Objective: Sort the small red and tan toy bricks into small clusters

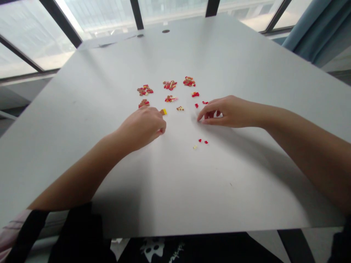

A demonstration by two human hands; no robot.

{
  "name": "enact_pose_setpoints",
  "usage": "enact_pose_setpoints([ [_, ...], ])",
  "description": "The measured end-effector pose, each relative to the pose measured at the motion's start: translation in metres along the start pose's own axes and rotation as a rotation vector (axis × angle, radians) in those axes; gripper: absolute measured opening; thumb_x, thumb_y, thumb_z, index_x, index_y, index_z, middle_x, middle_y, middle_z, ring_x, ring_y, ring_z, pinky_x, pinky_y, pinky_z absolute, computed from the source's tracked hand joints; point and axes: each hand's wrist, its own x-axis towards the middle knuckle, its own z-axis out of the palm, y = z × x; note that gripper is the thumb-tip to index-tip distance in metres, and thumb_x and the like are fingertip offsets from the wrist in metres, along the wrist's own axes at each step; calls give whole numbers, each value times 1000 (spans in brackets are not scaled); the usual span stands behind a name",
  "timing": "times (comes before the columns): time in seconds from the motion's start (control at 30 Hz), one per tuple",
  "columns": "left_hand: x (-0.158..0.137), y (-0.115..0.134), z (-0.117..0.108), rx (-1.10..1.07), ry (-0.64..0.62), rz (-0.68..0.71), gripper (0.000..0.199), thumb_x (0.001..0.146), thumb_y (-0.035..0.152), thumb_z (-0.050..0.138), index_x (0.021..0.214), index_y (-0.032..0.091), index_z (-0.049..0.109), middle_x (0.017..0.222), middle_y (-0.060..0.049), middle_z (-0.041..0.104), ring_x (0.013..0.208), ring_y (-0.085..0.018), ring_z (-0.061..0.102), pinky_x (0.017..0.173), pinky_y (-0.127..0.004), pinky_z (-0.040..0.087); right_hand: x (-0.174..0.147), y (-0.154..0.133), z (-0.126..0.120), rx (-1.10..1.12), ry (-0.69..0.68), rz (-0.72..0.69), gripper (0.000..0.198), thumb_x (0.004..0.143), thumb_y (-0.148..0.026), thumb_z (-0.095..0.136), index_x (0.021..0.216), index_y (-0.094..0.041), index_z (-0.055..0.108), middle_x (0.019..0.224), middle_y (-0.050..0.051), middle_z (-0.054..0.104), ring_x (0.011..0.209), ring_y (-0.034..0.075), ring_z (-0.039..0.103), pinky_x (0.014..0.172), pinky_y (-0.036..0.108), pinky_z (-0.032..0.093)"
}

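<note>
Small red, brown, yellow and cream pieces, which look like tiny building bricks, lie in piles on the white table. My left hand (145, 125) is at the left of them, palm down with fingers curled in. Its fingertips are mostly hidden, so I cannot make out what they hold. Just beyond it is a yellow and brown piece (163, 112). My right hand (221, 111) rests its fingertips on the table, fingers bent, with a gap between thumb and fingers and nothing visible in them. Near its fingers are small red pieces (196, 105).
Farther back lie a left pile (144, 90), a middle pile (170, 85) and a right pile (189, 81). A cream and brown cluster (180, 108) sits between my hands. Nearer me are loose red pieces (206, 142) and a pale piece (195, 147). Windows border the table (175, 190).
</note>
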Motion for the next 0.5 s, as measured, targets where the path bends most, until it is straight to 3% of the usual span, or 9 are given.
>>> enact_pose_setpoints([
  [0.1,0,-2,-8,53,-157,-83,24,87,9,59,82,20,79,87,-3,79,85,-20,71,89,-32,53,0,2,1,5,3,-7,34,92,-44,57,106,-26,82,96,6,80,78,19,68,75,35,50],
  [0.23,-4,-8,-15,108,-225,-135,23,84,12,57,84,22,78,85,-1,79,86,-20,72,88,-32,52,-1,2,1,9,5,-2,34,92,-44,57,106,-25,82,96,6,79,78,20,68,76,36,51],
  [0.5,-15,-24,-13,154,-171,-130,26,88,12,55,79,24,76,80,-1,77,79,-20,69,83,-34,49,0,3,1,13,-15,13,37,92,-46,55,108,-24,81,97,8,79,80,21,69,76,37,51],
])
